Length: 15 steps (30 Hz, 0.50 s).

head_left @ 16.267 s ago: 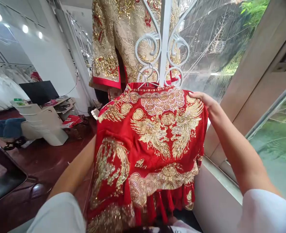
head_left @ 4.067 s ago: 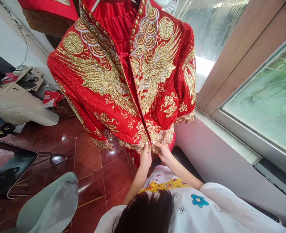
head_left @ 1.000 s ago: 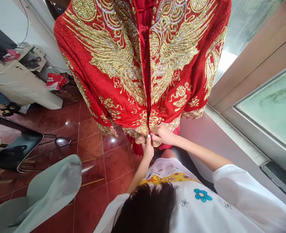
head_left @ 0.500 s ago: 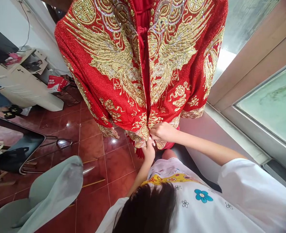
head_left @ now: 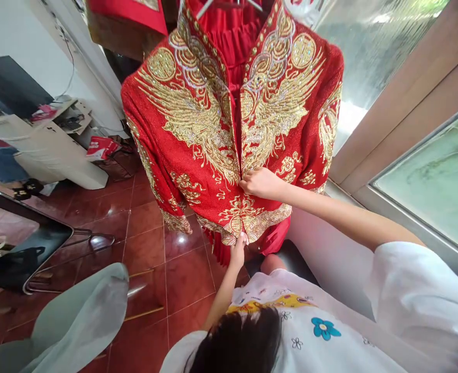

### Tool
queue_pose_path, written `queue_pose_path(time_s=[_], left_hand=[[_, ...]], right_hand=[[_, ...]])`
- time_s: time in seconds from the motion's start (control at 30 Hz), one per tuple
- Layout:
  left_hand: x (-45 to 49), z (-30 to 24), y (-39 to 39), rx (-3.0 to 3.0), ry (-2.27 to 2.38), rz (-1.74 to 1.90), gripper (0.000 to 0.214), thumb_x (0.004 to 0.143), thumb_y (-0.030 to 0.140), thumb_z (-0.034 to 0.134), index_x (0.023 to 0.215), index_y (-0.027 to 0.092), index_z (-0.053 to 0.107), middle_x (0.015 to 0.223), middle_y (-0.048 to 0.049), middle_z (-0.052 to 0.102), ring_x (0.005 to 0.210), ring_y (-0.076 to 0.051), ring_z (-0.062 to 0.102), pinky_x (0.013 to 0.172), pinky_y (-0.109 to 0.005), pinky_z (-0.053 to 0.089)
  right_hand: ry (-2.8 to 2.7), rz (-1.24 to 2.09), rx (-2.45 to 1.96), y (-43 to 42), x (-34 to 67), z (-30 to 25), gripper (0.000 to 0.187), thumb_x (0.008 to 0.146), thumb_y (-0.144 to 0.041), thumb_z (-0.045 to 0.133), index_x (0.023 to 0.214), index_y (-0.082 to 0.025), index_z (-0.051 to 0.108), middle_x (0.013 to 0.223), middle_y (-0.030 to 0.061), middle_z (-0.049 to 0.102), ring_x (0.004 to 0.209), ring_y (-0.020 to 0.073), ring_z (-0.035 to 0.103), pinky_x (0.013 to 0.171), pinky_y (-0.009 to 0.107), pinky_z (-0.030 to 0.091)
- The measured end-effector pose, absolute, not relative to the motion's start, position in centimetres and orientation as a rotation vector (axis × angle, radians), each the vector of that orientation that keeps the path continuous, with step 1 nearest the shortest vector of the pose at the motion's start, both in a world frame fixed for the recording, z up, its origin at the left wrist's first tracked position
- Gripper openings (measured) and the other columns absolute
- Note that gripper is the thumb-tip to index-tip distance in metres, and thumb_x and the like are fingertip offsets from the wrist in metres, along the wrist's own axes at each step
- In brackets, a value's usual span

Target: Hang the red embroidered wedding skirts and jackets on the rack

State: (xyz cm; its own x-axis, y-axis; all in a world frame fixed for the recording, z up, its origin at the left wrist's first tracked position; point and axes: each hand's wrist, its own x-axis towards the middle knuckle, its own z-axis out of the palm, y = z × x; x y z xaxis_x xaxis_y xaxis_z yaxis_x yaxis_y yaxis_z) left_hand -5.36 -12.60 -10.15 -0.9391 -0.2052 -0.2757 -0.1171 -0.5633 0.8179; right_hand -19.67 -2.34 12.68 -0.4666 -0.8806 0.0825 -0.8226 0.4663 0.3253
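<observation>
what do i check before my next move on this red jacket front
1. Left hand pinching the hem of the red jacket at the front opening: ok.
2. Right hand curled on the front opening, about halfway up: ok.
3. Front edges meeting between the two hands: ok, they lie together there.
4. Front edges meeting above the right hand: not ok, they spread apart toward the top and red pleated cloth shows between them.
5. Fastening under the right hand caught: cannot tell, the hand covers it.
6. Black chair apart from the jacket: ok, it stands off to the side.
</observation>
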Motion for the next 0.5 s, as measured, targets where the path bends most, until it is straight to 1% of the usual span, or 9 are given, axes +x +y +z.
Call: queue_pose_path(time_s=[0.17,0.27,0.4,0.5], left_hand=[[-7.0,-10.7,-14.0,0.411,-1.372,-2.822,0.045,0.079,0.050,0.063,0.053,0.015,0.048,0.056,0.0012,0.045,0.057,-0.011,0.042,0.062,-0.026,0.037],[-7.4,-11.3,-14.3,0.382,-1.353,-2.859,0.047,0.079,0.053,0.062,0.055,0.015,0.050,0.056,0.0009,0.046,0.056,-0.011,0.042,0.063,-0.026,0.037],[-7.8,-11.6,-14.5,0.337,-1.387,-2.863,0.052,0.078,0.061,0.057,0.054,0.015,0.050,0.054,0.0002,0.045,0.056,-0.011,0.043,0.062,-0.026,0.037],[-8.3,-11.0,-14.1,0.293,-1.438,-2.820,0.058,0.074,0.068,0.056,0.051,0.016,0.046,0.051,0.0012,0.042,0.055,-0.011,0.041,0.061,-0.026,0.037]], right_hand=[[-2.410,-0.366,1.300,-2.8,-21.2,17.4,0.029,0.095,-0.017,0.033,0.085,-0.010,0.060,0.076,0.0085,0.059,0.068,0.0134,0.044,0.059,0.032,0.019],[-2.329,-0.374,1.279,-3.1,-22.1,21.0,0.031,0.095,-0.018,0.031,0.084,-0.010,0.059,0.074,0.0076,0.057,0.068,0.0130,0.045,0.061,0.031,0.024],[-2.132,-0.328,1.228,-2.9,-24.1,26.5,0.044,0.097,-0.020,0.020,0.083,-0.008,0.059,0.073,0.0067,0.056,0.073,0.0127,0.048,0.067,0.030,0.031],[-2.016,-0.313,1.243,-2.9,-25.8,29.7,0.053,0.098,-0.024,0.014,0.078,-0.008,0.059,0.074,0.0062,0.056,0.078,0.0130,0.051,0.070,0.030,0.034]])
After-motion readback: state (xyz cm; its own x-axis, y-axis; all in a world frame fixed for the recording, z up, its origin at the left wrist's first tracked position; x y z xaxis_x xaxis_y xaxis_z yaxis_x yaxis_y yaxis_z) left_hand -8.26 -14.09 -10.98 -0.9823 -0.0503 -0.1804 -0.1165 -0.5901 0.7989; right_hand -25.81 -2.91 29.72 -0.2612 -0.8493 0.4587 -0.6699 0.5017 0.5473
